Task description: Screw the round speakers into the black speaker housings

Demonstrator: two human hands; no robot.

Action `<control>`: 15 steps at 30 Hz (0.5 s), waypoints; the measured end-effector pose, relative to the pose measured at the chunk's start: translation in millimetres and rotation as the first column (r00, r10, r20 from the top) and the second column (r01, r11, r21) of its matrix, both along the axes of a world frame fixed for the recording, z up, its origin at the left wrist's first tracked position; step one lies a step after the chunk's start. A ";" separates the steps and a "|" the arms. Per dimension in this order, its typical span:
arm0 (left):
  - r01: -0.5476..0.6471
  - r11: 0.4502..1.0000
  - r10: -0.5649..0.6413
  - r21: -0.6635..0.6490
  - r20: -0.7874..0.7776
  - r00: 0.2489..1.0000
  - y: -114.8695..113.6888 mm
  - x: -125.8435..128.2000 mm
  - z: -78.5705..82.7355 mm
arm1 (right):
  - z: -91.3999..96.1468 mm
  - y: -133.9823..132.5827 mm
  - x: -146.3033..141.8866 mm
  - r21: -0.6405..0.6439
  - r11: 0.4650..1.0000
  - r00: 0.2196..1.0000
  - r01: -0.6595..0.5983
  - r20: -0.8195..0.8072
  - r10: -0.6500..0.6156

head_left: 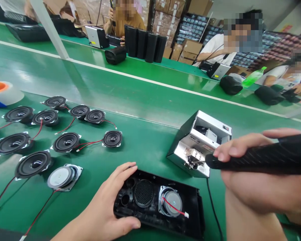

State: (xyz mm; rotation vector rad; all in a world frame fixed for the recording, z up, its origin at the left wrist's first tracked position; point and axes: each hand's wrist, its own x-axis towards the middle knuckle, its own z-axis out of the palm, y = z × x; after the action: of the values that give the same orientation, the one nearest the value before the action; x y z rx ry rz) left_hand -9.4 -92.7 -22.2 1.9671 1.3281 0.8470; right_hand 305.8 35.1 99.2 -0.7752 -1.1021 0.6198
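Observation:
My left hand [102, 207] grips the left end of a black speaker housing [194, 204], thumb on the near edge and fingers over the far edge. A small speaker driver [174, 201] sits magnet side up in the housing's right part, its red wire and white plug lying across it. Left of it is a bare round grille [143, 193]. My right hand [248, 180] is wrapped round a black electric screwdriver [271, 155]. The screwdriver's tip end is at the front outlet of a silver and black screw feeder [185, 147]; whether a screw is on the bit cannot be seen.
Several loose speaker drivers [66, 142] with red wires lie on the green bench at left, near an orange, white and blue tape roll [5, 93]. A black cable [214, 211] runs down from the feeder. Across the bench, other people work beside black housings [142, 43].

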 end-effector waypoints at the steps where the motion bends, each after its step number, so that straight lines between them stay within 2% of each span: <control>1: -0.002 1.000 0.002 -0.002 0.004 1.000 0.0 0.5 0.1 | -1.0 1.1 -3.7 0.056 0.998 0.998 0.029 0.062 -0.033; 3: 0.000 1.000 0.000 0.001 0.014 1.000 0.2 1.1 0.6 | -3.4 2.1 -6.9 0.092 0.995 0.990 0.041 0.132 -0.053; 7: 0.004 1.000 -0.004 0.005 0.028 1.000 0.3 1.4 2.0 | -6.3 3.6 -5.1 0.038 0.999 0.994 0.022 0.108 -0.026; 11: 0.003 1.000 -0.003 -0.014 0.044 0.999 0.3 1.2 1.9 | -5.3 1.9 -6.4 0.080 0.997 0.991 -0.020 0.136 0.009; 15: 0.025 1.000 -0.024 -0.005 0.039 0.999 1.4 -0.8 0.6 | -4.6 0.7 -5.0 0.050 0.998 0.990 -0.040 0.141 0.033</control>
State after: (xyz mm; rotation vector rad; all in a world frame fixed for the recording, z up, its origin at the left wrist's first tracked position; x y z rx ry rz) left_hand -10.3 -91.4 -21.6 1.9491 1.2806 0.8645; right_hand 300.8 35.8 94.6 -0.7635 -1.2586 0.5716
